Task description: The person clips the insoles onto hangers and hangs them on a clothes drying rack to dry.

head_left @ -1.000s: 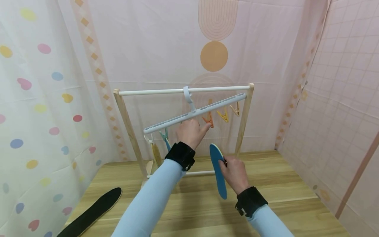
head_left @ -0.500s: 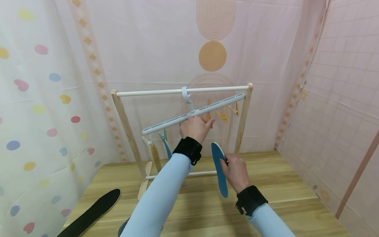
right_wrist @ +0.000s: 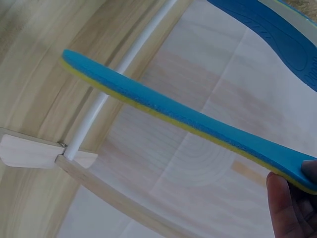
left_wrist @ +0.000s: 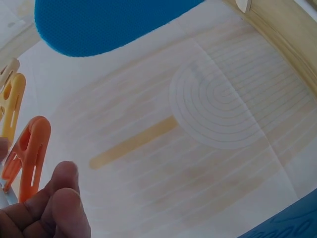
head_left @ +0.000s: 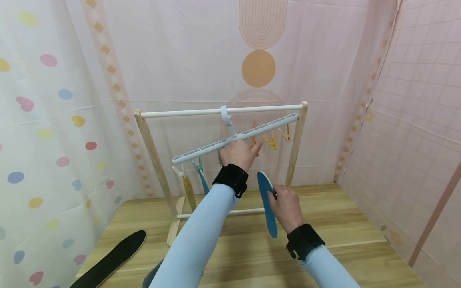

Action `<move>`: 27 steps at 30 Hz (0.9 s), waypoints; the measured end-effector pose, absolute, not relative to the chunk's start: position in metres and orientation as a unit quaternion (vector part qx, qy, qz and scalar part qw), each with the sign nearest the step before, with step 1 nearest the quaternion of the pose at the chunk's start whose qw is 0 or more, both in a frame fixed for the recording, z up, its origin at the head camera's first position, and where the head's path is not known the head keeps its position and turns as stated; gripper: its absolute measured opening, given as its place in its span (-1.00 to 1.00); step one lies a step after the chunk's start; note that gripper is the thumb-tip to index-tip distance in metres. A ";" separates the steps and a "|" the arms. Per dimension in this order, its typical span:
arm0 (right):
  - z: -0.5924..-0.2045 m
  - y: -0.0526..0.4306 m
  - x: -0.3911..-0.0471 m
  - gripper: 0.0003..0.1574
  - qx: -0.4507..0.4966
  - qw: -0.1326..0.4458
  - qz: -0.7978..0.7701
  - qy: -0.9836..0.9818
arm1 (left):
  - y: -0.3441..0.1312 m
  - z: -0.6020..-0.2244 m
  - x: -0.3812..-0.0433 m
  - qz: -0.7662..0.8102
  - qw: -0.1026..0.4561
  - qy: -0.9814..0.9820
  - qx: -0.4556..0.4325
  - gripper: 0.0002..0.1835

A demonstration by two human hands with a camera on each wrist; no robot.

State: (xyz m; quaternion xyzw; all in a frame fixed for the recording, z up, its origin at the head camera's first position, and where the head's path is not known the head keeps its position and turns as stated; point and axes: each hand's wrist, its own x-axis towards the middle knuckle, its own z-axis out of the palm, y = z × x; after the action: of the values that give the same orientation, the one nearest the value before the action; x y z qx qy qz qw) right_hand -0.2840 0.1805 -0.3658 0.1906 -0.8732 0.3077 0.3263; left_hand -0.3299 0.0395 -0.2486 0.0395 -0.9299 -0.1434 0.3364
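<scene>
My left hand (head_left: 239, 154) is below the middle of a light grey clip hanger (head_left: 201, 151), which hangs tilted, left end low. In the left wrist view its fingers hold an orange clothespin (left_wrist: 35, 148), with fingertips close around its lower part. My right hand (head_left: 286, 206) grips a blue insole (head_left: 266, 206) by its edge, thumb on the blue face; the insole stands nearly upright, and a yellow layer (right_wrist: 148, 112) shows along its side. Yellow clips (head_left: 270, 142) hang farther right on the hanger. An ochre insole (head_left: 188, 189) and a blue one (head_left: 203, 181) hang at its left end.
The hanger hooks over the white top bar (head_left: 180, 113) of a wooden rack (head_left: 151, 156). A long black insole (head_left: 111, 256) lies at the front left of the wooden table (head_left: 342, 228). Patterned curtains (head_left: 324, 60) surround the table.
My left hand has shifted slightly right and up, now covering more of the orange clothespin. The right hand keeps its hold on the blue insole, nearly still.
</scene>
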 end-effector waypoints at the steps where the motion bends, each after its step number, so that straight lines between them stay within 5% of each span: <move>1: -0.365 0.180 -0.284 -0.77 0.191 0.327 0.307 -0.873 | 0.040 -0.248 -0.330 -0.144 0.337 -0.930 0.039 -0.35; 27: -0.358 0.166 -0.285 -0.71 0.224 0.361 0.289 -0.858 | 0.021 -0.240 -0.326 -0.145 0.338 -0.927 0.073 -0.36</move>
State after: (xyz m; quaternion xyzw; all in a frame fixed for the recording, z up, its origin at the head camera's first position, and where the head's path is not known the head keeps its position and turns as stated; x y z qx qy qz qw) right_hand -0.2853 0.1663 -0.3583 0.2242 -0.8579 0.2891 0.3608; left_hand -0.3261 0.0215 -0.2404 0.0728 -0.9269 -0.1448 0.3384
